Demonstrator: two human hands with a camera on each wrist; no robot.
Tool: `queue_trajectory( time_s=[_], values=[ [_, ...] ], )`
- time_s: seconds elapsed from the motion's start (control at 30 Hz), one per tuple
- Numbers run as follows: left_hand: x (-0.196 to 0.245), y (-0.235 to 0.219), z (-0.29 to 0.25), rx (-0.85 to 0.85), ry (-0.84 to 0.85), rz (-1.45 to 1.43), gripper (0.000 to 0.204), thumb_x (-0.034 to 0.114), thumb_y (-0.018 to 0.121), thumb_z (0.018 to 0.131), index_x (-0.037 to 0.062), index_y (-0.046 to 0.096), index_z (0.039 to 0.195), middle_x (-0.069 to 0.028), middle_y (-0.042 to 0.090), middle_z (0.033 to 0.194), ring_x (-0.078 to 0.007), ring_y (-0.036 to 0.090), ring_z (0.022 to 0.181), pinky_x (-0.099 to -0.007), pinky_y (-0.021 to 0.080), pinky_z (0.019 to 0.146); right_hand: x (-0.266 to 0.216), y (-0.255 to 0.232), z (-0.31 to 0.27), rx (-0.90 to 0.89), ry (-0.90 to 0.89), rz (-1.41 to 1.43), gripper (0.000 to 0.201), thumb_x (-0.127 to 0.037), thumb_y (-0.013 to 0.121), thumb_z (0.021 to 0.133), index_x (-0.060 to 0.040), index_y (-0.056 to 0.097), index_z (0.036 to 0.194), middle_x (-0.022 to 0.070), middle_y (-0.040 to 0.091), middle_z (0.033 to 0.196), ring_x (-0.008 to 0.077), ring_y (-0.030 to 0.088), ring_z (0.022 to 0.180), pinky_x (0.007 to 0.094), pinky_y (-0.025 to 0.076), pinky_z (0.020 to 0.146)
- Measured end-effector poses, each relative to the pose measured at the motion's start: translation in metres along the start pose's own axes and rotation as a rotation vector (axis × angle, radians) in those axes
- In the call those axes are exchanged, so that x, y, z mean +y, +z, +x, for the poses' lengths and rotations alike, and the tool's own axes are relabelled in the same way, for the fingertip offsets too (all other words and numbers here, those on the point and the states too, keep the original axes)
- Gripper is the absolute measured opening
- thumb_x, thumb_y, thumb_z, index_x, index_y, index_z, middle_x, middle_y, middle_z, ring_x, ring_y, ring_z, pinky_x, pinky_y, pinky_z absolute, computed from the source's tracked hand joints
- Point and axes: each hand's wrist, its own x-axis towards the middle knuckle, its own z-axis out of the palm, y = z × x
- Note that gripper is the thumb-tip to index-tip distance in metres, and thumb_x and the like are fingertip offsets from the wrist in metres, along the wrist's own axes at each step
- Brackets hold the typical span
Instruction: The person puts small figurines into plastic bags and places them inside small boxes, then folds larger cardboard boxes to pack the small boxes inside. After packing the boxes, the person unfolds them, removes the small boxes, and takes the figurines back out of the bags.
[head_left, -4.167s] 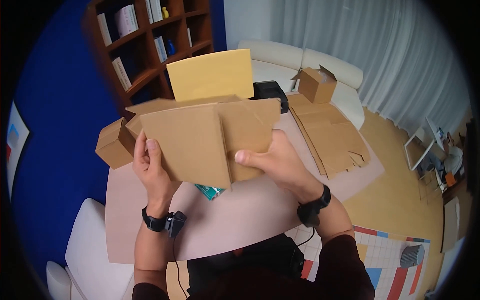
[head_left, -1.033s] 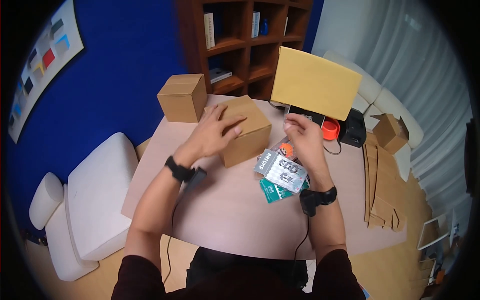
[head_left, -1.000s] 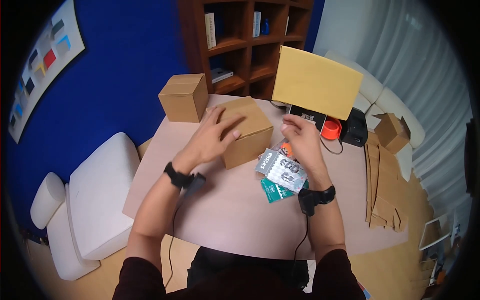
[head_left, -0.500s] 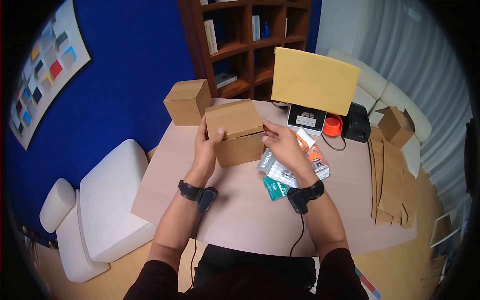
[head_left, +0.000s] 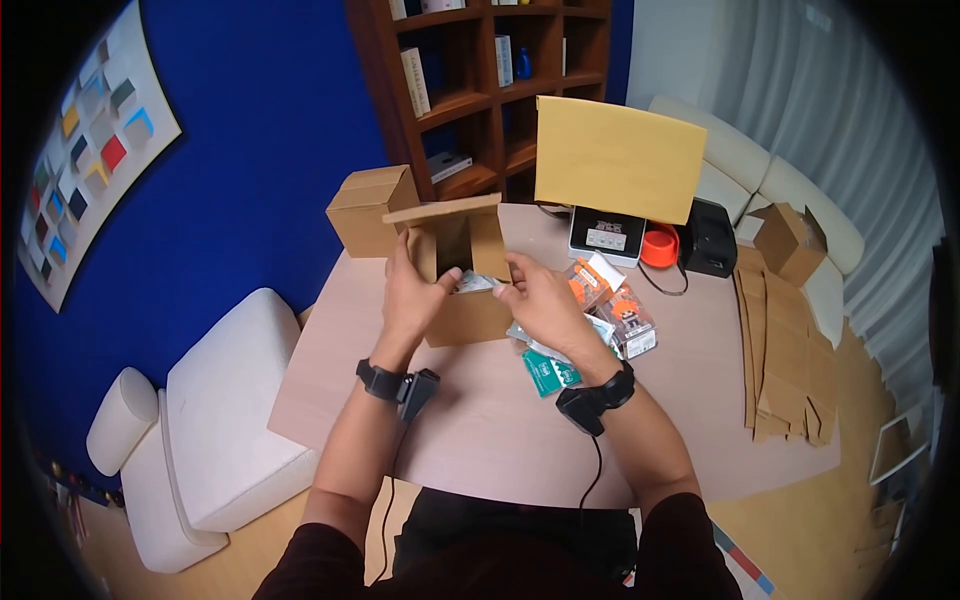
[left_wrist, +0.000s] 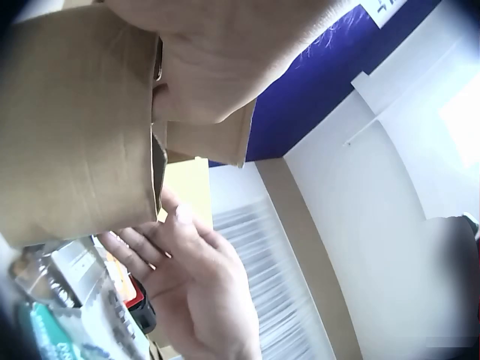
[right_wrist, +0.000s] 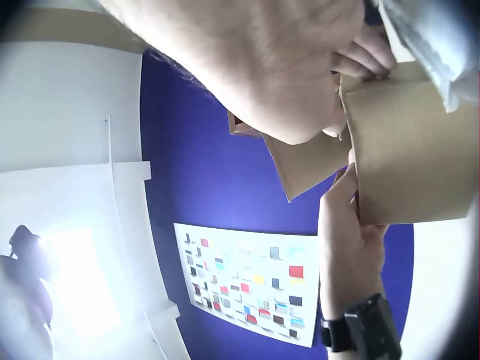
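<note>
A small brown cardboard box (head_left: pixel 470 320) stands on the table with its lid (head_left: pixel 445 208) raised toward the back. Inside it shows something whitish in clear plastic (head_left: pixel 475 283). My left hand (head_left: pixel 412 300) holds the box's left side, its thumb over the front rim. At the right wall, my right hand (head_left: pixel 548 305) pinches the top edge between thumb and fingers. The left wrist view shows the right hand's palm (left_wrist: pixel 199 285) below the box, fingertips at its rim. Beside the right hand lie packets with orange pictures (head_left: pixel 628 310) and a green packet (head_left: pixel 548 372).
Behind the box stands a second, closed carton (head_left: pixel 370 215). A yellow panel (head_left: pixel 620 160), a white-and-black device (head_left: pixel 605 235), a red round object (head_left: pixel 659 245) and a black device (head_left: pixel 710 238) are at the back right. Flattened cardboard (head_left: pixel 785 350) lies along the table's right side.
The right hand has come from above the packets to the box's right rim. The left hand has moved from the top to the left side. The lid, down half a second ago, is now raised.
</note>
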Motion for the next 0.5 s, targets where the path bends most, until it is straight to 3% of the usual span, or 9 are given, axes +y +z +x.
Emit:
queue_trajectory(
  time_s=[0.03,0.1,0.13,0.2,0.27,0.3,0.37,0.47,0.5],
  values=[
    [0.004,-0.007,0.006,-0.003,0.000,0.000,0.086,0.030,0.084,0.086,0.0089,0.046,0.159,-0.0250,0.052,0.155,-0.0413,0.053,0.142,-0.0470,0.047,0.115,0.005,0.005,0.001,0.017,-0.019,-0.009,0.054,-0.017,0.069,0.099,0.0064,0.055,0.145,0.0259,0.076,0.114,0.0339,0.077,0.105,0.0403,0.060,0.091],
    [0.018,-0.026,0.016,-0.281,-0.247,0.211,0.063,0.033,0.076,0.090,0.0073,0.063,0.146,-0.0224,0.071,0.136,-0.0401,0.069,0.123,-0.0462,0.054,0.102,0.009,0.013,0.000,0.036,-0.032,-0.019,0.055,-0.017,0.070,0.098,0.0072,0.054,0.145,0.0258,0.076,0.113,0.0333,0.077,0.104,0.0404,0.060,0.091],
    [0.013,-0.029,0.017,-0.289,-0.242,0.210,0.063,0.033,0.076,0.090,0.0073,0.063,0.146,-0.0224,0.071,0.136,-0.0401,0.069,0.123,-0.0462,0.054,0.102,0.010,0.017,-0.002,0.045,-0.034,-0.023,0.059,-0.017,0.071,0.097,0.0081,0.052,0.147,0.0261,0.076,0.112,0.0349,0.077,0.103,0.0412,0.060,0.091],
    [0.005,-0.027,0.017,-0.174,-0.116,0.417,0.051,0.043,0.066,0.093,0.0118,0.073,0.132,-0.0198,0.077,0.121,-0.0415,0.071,0.116,-0.0472,0.055,0.097,0.007,0.021,-0.003,0.073,-0.030,-0.024,0.062,-0.017,0.072,0.096,0.0090,0.049,0.148,0.0264,0.075,0.112,0.0365,0.076,0.103,0.0421,0.060,0.091],
    [0.031,-0.035,0.005,-0.173,-0.141,0.482,0.048,0.042,0.061,0.094,0.0138,0.074,0.130,-0.0211,0.076,0.122,-0.0430,0.070,0.115,-0.0500,0.056,0.095,0.001,0.027,-0.006,0.121,-0.145,-0.090,0.069,-0.019,0.073,0.095,0.0103,0.045,0.151,0.0293,0.074,0.112,0.0433,0.074,0.104,0.0451,0.059,0.092],
    [0.043,-0.040,0.001,-0.180,-0.102,0.487,0.045,0.041,0.060,0.095,0.0130,0.074,0.128,-0.0212,0.076,0.119,-0.0437,0.070,0.113,-0.0508,0.056,0.093,-0.003,0.026,-0.008,0.097,-0.142,-0.038,0.076,-0.024,0.075,0.094,0.0153,0.040,0.150,0.0424,0.067,0.114,0.0570,0.067,0.108,0.0585,0.055,0.094],
    [0.044,-0.043,-0.007,-0.171,0.043,0.545,0.041,0.039,0.057,0.099,0.0100,0.073,0.123,-0.0245,0.077,0.104,-0.0464,0.073,0.099,-0.0536,0.057,0.084,0.006,0.034,-0.004,0.101,-0.155,-0.058,0.081,-0.025,0.076,0.094,0.0166,0.036,0.151,0.0431,0.067,0.111,0.0574,0.067,0.106,0.0590,0.055,0.093],
    [0.057,-0.048,-0.019,-0.087,-0.020,0.631,0.038,0.033,0.055,0.102,0.0055,0.069,0.124,-0.0267,0.075,0.087,-0.0486,0.072,0.085,-0.0564,0.057,0.078,0.000,0.029,-0.008,0.098,-0.158,-0.059,0.087,-0.028,0.077,0.093,0.0190,0.031,0.151,0.0444,0.067,0.106,0.0580,0.068,0.102,0.0597,0.055,0.091],
    [0.050,-0.050,-0.023,-0.025,0.048,0.646,0.033,0.030,0.055,0.106,0.0032,0.068,0.120,-0.0289,0.072,0.080,-0.0485,0.072,0.078,-0.0574,0.056,0.073,-0.005,0.027,-0.010,0.100,-0.144,-0.041,0.089,-0.029,0.077,0.093,0.0202,0.030,0.150,0.0450,0.067,0.104,0.0582,0.069,0.100,0.0598,0.056,0.090]
  ],
)
